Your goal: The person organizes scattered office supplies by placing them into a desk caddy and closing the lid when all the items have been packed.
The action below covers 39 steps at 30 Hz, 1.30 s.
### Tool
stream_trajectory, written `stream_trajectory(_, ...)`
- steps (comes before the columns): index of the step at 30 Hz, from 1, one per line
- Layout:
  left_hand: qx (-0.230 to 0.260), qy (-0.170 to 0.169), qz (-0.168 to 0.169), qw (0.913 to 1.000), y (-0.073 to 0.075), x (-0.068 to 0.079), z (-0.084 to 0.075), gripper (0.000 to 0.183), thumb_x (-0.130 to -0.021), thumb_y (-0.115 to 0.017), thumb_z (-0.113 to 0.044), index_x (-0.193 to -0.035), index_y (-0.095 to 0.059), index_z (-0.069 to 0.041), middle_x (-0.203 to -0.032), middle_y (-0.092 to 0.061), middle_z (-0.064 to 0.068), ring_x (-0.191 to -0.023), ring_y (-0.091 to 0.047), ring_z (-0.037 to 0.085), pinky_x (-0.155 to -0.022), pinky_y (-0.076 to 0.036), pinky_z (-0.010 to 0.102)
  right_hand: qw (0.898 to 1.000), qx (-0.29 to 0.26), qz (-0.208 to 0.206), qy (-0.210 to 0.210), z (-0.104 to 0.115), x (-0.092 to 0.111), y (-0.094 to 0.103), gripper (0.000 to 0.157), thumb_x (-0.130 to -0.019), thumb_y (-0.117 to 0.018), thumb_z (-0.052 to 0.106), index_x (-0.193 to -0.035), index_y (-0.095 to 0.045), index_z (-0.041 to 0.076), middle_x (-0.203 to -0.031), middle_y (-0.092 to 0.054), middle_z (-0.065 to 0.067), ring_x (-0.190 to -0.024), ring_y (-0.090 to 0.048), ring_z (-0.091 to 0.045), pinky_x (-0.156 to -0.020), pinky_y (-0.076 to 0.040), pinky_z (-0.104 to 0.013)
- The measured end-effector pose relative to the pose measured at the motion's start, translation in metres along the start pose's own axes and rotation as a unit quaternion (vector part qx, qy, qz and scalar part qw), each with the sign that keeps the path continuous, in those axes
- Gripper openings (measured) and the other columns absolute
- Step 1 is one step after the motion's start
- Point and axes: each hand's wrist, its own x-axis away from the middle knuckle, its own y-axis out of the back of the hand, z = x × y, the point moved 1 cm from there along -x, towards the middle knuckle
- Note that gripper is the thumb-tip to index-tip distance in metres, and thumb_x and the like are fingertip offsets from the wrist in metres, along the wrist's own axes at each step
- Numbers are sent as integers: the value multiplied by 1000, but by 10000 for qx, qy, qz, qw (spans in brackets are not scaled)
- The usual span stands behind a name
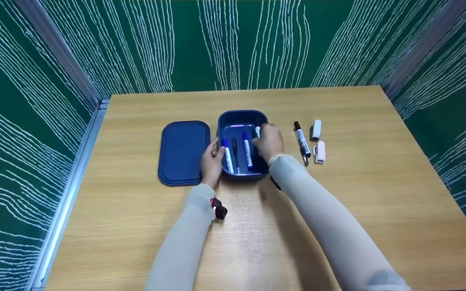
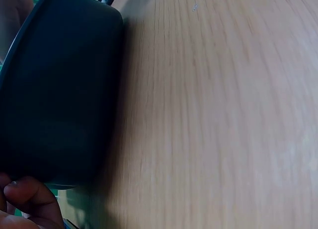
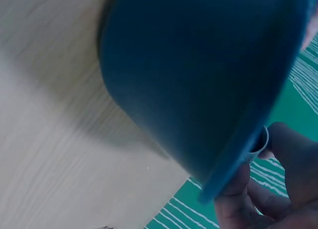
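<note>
A: what's the person wearing?
B: long plain sleeves [image 1: 186, 238] on both arms, pale grey-green
A: and that blocky black gadget [image 1: 220, 210] at the left wrist?
B: yep, has a little red bit [image 1: 212, 201]. dark piece [image 1: 275, 183] pokes out under the right cuff too

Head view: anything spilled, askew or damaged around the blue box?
Nothing stands out. The blue box sits upright with markers inside; the blue lid lies flat beside it. A dark-capped marker, white item and pink item lie right of the box. No spill or damage shows.
</note>
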Motion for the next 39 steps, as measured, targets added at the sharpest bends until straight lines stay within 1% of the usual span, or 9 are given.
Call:
stream_trajectory(4, -23, -43, -17, 10000, 0, -1, 1, 44, -97, -62, -22, -141, -56, -16, -82, -58, 2, -77, -53, 13, -71, -43, 27, 9991, 388, 46, 176, 1, 3, -7, 8, -78, -70, 7, -77, -66, 0, -79, -65, -12, -72, -56, -27, -71, -50, -46)
stream_trajectory(7, -48, -45, -35, 10000, 0, -1, 1, 44, -97, -63, -22, -140, -56, -16, -78, -55, 0, -74, -52, 13, -68, -42, 26, 9974, 671, 105, 242, 2, 5, -13, 8, -78, -70, 7, -74, -67, 1, -80, -67, -14, -73, -57, -26, -74, -52, -47)
stream_trajectory(10, -54, -5, -46, 10000, 0, -1, 1, 44, -97, -62, -22, -141, -56, -17, -78, -55, -1, -75, -51, 12, -68, -42, 25, 9967, 752, 208, 233, 2, 7, -18, 7, -79, -70, 6, -76, -69, 0, -81, -68, -15, -74, -60, -27, -74, -53, -47)
stream_trajectory(14, -38, 10, -44, 10000, 0, -1, 1, 45, -97, -62, -21, -141, -55, -17, -81, -57, 1, -77, -53, 13, -70, -44, 26, 9964, 772, 268, 210, 3, 9, -22, 10, -79, -71, 6, -83, -71, -3, -86, -70, -18, -80, -66, -29, -77, -54, -47)
stream_trajectory(20, -2, 17, -52, 10000, 0, -2, 1, 45, -97, -63, -21, -141, -55, -17, -83, -60, 3, -78, -55, 14, -71, -46, 27, 9955, 900, 231, 201, 1, 10, -27, 10, -81, -71, 6, -85, -71, -3, -90, -71, -20, -84, -69, -33, -76, -55, -48)
stream_trajectory(24, -27, -28, -61, 10000, -1, -2, 2, 45, -97, -63, -20, -141, -56, -16, -82, -59, 2, -77, -54, 14, -70, -45, 26, 9938, 1052, 172, 307, -1, 11, -31, 10, -84, -66, 3, -87, -72, -3, -93, -71, -22, -87, -70, -36, -76, -55, -48)
stream_trajectory(30, 12, -57, -19, 10000, 0, -2, 1, 44, -97, -62, -20, -141, -55, -16, -80, -54, 0, -76, -51, 13, -70, -42, 26, 9903, 1314, 202, 402, 0, 12, -34, 18, -87, -56, -2, -88, -74, -3, -93, -71, -22, -87, -70, -36, -75, -56, -48)
stream_trajectory(34, 83, -161, -23, 9998, 1, -1, 1, 44, -97, -62, -17, -140, -56, -13, -78, -52, -2, -75, -50, 12, -71, -41, 26, 9863, 1551, 201, 528, -1, 12, -37, 20, -87, -54, -4, -90, -74, -4, -93, -71, -23, -88, -70, -37, -76, -56, -48)
stream_trajectory(39, 78, -214, -30, 9997, 1, -2, 3, 43, -97, -62, -18, -140, -56, -11, -79, -53, -1, -75, -50, 12, -70, -42, 26, 9851, 1608, 198, 572, -1, 12, -40, 20, -87, -54, -4, -91, -74, -4, -93, -71, -24, -88, -70, -37, -76, -56, -48)
